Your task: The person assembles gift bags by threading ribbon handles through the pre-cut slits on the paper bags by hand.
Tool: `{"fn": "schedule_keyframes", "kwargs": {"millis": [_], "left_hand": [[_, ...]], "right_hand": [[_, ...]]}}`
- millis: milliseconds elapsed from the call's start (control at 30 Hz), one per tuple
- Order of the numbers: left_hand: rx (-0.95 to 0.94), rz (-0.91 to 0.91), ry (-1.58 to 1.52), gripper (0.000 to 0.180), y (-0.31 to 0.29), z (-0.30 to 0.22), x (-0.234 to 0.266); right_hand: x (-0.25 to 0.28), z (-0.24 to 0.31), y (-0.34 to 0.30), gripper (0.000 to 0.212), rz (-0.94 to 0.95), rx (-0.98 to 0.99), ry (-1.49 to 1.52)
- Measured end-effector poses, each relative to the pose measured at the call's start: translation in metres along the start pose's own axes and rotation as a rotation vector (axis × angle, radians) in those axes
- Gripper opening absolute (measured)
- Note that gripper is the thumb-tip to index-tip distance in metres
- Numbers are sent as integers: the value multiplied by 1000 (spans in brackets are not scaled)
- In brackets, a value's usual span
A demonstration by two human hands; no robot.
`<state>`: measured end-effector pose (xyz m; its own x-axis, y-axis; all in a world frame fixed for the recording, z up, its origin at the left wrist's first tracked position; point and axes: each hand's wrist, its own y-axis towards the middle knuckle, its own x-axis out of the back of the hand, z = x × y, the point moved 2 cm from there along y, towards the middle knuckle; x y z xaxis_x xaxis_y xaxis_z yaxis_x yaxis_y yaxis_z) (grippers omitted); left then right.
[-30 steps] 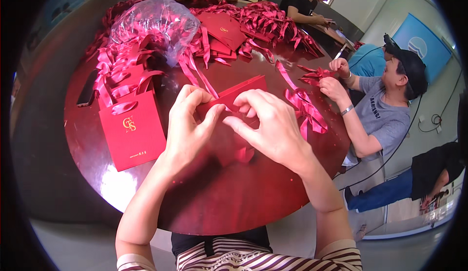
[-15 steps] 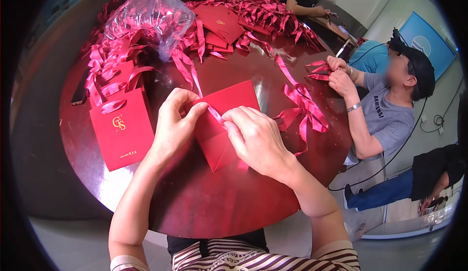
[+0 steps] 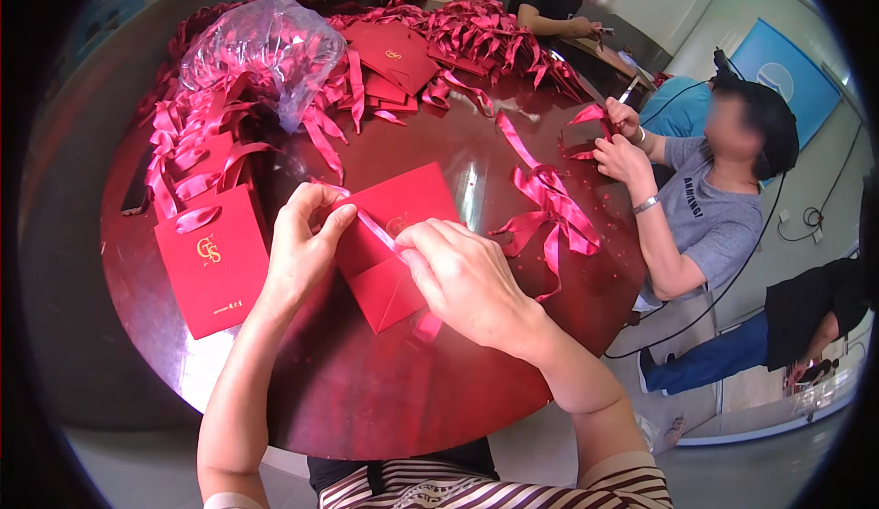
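Observation:
Between my hands a red paper gift bag [image 3: 423, 200] lies flat and tilted on the table, its folded bottom flap toward me. A pink satin ribbon [image 3: 374, 226] runs across it. My left hand [image 3: 307, 225] pinches one end of the ribbon at the bag's left edge. Fingers closed, my right hand [image 3: 462, 266] grips the same ribbon further right, over the bag's middle. A ribbon tail [image 3: 428, 327] hangs out below my right hand. To the left lies a finished-looking red bag [image 3: 212, 257] with a gold emblem and a ribbon handle.
Loose pink ribbons [image 3: 552, 214] lie right of my bag. Further back are stacked red bags [image 3: 394, 54], a clear plastic bag [image 3: 265, 51] of ribbons and a ribbon heap [image 3: 476, 33]. A phone [image 3: 135, 193] lies at the left. A co-worker [image 3: 714, 198] handles ribbon at the right.
The ribbon stretch between my hands is longer now, as they have moved slightly apart. The whole view has shifted a little, moving the table contents left.

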<state>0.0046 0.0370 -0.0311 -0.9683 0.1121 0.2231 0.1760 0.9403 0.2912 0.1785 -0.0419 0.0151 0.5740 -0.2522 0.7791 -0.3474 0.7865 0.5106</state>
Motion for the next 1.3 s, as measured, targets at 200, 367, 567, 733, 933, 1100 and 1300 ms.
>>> {"fn": "schedule_keyframes", "kwargs": {"millis": [200, 367, 567, 733, 933, 1100, 1300], "left_hand": [[-61, -59, 96, 8, 4, 11, 7], [4, -43, 126, 9, 8, 26, 10], [-67, -61, 459, 14, 6, 39, 11], [-284, -81, 665, 14, 6, 43, 9], [-278, -70, 699, 15, 7, 37, 4], [-241, -65, 722, 15, 5, 36, 5], [-382, -134, 727, 16, 12, 22, 8]], "right_hand": [[12, -13, -2, 16, 122, -96, -18], [33, -42, 4, 13, 220, -264, -126], [53, -94, 3, 15, 254, -588, 452], [67, -116, 4, 18, 132, -554, 588], [59, -128, 6, 15, -87, -431, 964], [39, -123, 10, 14, -150, -339, 1258], [35, -91, 13, 12, -65, -287, 1106]]}}
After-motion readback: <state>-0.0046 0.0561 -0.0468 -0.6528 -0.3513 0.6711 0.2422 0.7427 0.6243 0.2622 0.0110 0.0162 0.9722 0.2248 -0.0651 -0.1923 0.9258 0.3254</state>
